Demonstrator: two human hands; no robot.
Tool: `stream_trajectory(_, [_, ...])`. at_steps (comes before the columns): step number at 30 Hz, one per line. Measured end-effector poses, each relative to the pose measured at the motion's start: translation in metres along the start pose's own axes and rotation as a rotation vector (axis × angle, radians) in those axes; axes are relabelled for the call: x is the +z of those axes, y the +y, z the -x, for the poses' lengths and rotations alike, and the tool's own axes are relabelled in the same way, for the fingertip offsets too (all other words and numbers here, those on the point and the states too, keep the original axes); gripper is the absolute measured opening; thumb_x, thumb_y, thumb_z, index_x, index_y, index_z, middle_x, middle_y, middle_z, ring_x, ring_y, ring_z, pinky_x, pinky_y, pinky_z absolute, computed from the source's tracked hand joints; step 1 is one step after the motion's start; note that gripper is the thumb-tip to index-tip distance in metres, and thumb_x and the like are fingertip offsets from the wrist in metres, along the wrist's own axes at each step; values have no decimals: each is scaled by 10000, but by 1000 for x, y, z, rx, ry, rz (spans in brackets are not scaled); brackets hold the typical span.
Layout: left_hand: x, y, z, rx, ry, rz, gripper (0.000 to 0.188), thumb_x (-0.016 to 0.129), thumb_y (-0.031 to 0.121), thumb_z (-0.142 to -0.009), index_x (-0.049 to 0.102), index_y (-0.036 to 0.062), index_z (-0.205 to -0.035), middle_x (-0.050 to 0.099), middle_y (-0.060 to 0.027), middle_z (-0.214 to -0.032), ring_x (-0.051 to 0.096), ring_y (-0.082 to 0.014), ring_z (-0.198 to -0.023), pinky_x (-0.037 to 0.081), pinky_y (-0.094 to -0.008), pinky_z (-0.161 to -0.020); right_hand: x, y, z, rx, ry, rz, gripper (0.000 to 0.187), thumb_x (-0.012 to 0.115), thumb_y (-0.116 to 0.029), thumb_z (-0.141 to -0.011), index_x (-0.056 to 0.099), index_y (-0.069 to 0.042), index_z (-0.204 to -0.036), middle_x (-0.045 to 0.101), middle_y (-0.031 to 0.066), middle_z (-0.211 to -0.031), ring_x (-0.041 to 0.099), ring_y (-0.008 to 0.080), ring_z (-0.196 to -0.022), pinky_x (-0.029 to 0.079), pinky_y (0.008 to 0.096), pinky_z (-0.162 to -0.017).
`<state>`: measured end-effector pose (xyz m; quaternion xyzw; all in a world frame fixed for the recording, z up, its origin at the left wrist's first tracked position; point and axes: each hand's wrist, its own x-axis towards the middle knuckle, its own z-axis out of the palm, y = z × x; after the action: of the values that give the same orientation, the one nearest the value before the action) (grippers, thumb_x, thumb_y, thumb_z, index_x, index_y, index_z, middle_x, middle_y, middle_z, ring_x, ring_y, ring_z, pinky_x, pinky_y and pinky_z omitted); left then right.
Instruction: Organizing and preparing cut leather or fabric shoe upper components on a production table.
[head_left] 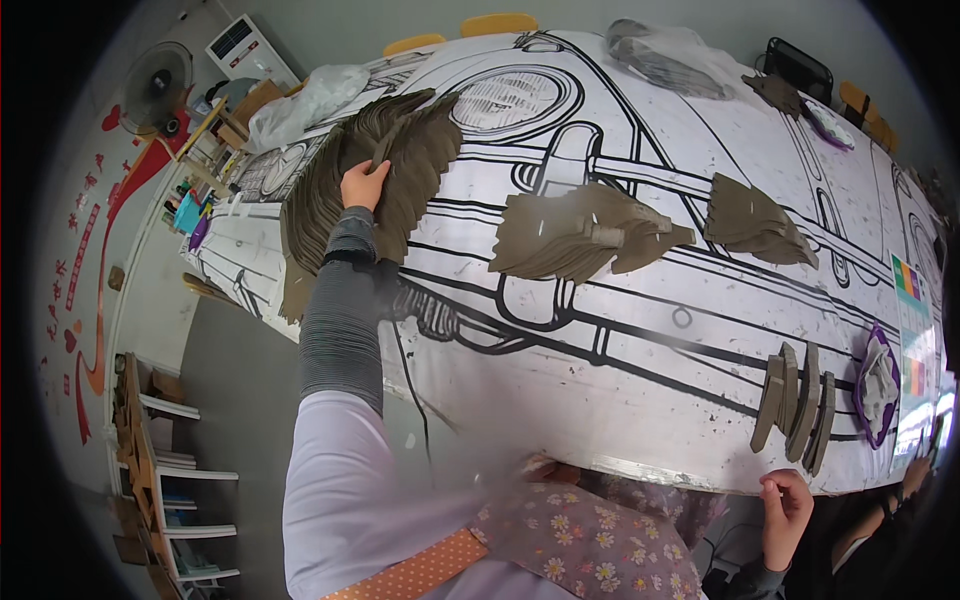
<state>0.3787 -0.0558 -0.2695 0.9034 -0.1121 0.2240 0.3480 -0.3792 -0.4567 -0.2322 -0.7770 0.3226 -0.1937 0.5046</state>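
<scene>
At the left of the table, my left hand [364, 186] reaches onto a large fanned pile of thin grey-brown pieces [330, 180] with jagged edges. Its fingers pinch a narrow grey-brown strip [383, 148] on top of the pile. My right hand [787, 512] is at the table's near right edge, its fingers curled in and nothing visible in them. Just beyond it lie several grey-brown strips [790, 405], side by side. A smaller fanned stack [560, 235] sits mid-table, and another stack [752, 222] lies to its right.
The long table [640, 390] has a white cover with black line drawings. A purple tray [876, 390] holds pale pieces at the right. Clear plastic bags [672, 62] lie at the far side. Another person's hand [914, 476] is at the right edge. Shelves [190, 480] stand left.
</scene>
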Motion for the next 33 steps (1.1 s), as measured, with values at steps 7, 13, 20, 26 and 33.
stream_trajectory(7, [-2, 1, -7, -48, 49, -31, 638, 788, 495, -828, 736, -33, -1183, 754, -228, -1080, 727, -361, -1032, 545, -422, -926, 4, 1, -2, 6, -12, 10, 82, 646, -59, -975, 628, 14, -943, 599, 36, -882, 534, 106, -755, 419, 245, -684])
stream_trajectory(13, [1, 2, -16, -50, -30, -62, 779, 797, 536, -810, 658, -69, -1279, 690, -270, -1233, 667, -387, -1165, 509, -427, -1006, 6, -2, -5, 30, -1, 58, 44, 666, 30, -878, 627, 39, -897, 631, 74, -856, 586, 168, -812, 455, 277, -773])
stream_trajectory(20, [14, 118, 44, 410, -138, 209, 616, 791, 278, -896, 570, -29, -1381, 636, -225, -1346, 607, -319, -1260, 472, -395, -1066, 18, -16, -17, -5, -27, 69, 54, 674, 30, -876, 628, 42, -902, 643, 75, -868, 581, 166, -812, 454, 278, -771])
stream_trajectory(26, [30, 227, 144, 866, -754, 57, 483, 702, 271, -971, 597, 88, -1405, 626, -123, -1388, 545, -300, -1302, 402, -394, -1126, 23, -6, -20, -68, -48, 76, 68, 693, 10, -882, 651, 41, -925, 670, 88, -888, 585, 169, -816, 459, 283, -758])
stream_trajectory(33, [44, 209, 162, 750, -751, 229, 441, 845, 224, -815, 630, 28, -1145, 622, -110, -1075, 592, -295, -995, 494, -364, -919, 12, 7, -11, -79, -21, 86, 70, 690, 7, -890, 644, 41, -931, 660, 81, -875, 580, 163, -802, 456, 279, -750])
